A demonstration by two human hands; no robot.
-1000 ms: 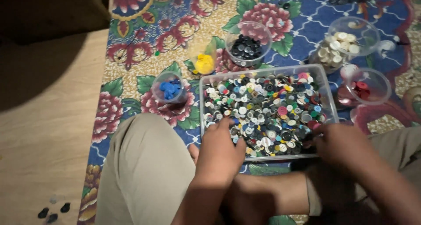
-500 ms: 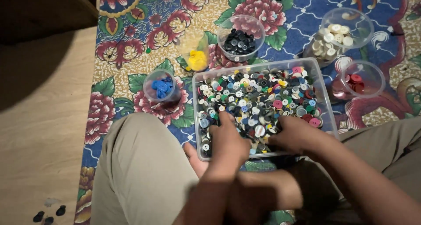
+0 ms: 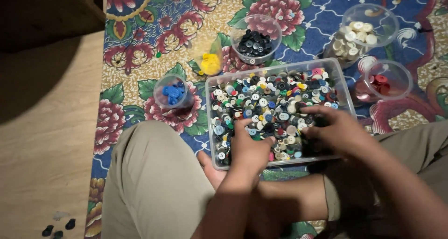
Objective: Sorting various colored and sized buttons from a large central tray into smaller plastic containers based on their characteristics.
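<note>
L hand (image 3: 249,150) is knuckles-up, fingers curled loosely down into the mixed buttons (image 3: 275,103) at the near-left part of the clear rectangular tray (image 3: 211,122); can't tell if it pinches one. R hand (image 3: 333,129) lies flatter, fingers spread and half open, tips touching buttons at the tray's near-right; no clear grasp either.

Vs 0.5 s ago: both hands sit a bit further into the tray, R fingers stretched more toward the middle; cups and tray unmoved.

Count: 1 tray, on the floral mat (image 3: 140,34) between the knees. 4 clear round cups beyond it: blue buttons (image 3: 172,92), black buttons (image 3: 255,41), cream buttons (image 3: 357,36), red buttons (image 3: 382,83). 1 small yellow pile (image 3: 211,62) on the mat.
</note>
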